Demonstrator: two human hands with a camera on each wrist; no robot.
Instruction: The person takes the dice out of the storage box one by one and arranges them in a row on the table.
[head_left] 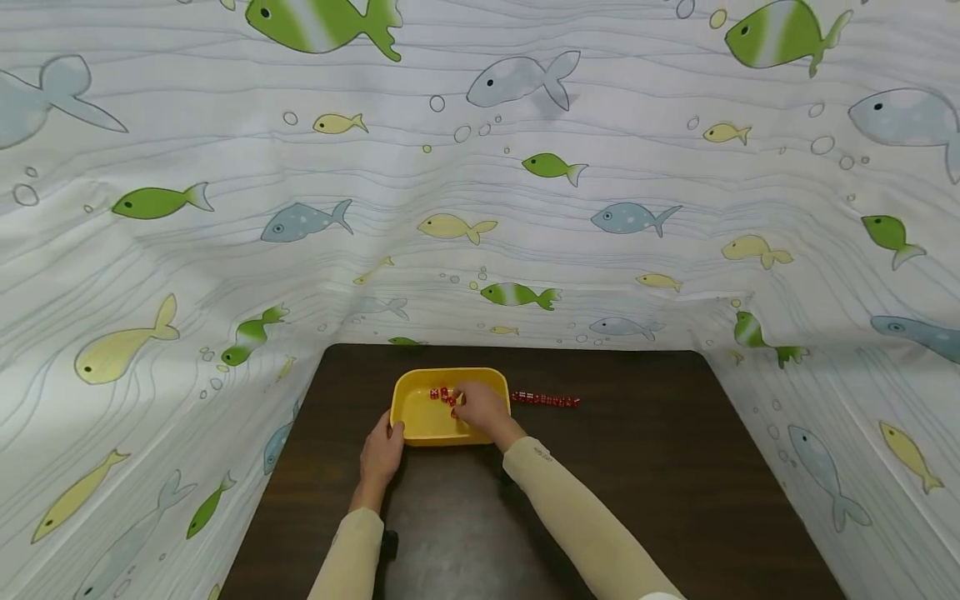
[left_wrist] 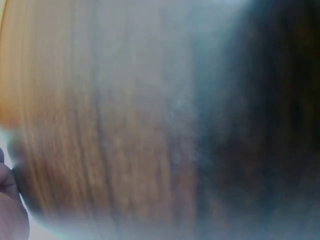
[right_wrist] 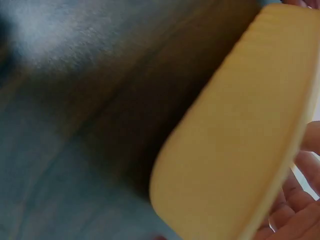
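A shallow yellow plastic tray (head_left: pixel 420 433) stands on the dark table, with several small red dice (head_left: pixel 434 394) in it. My left hand (head_left: pixel 381 454) grips the tray's near left corner, thumb at the rim. Over the tray's right side reaches my right hand (head_left: pixel 482 407), its bent fingertips right at the dice in the middle; whether they pinch one I cannot tell. The right wrist view shows the tray's outer wall (right_wrist: pixel 230 125) with curled fingers (right_wrist: pixel 300 200) past its rim. Only a bit of a hand (left_wrist: pixel 10 205) enters the left wrist view.
To the right of the tray, a straight row of several red dice (head_left: pixel 546 400) lies on the dark wooden table (head_left: pixel 637 483). White cloth with printed fish (head_left: pixel 517 294) rises behind the table and along both sides.
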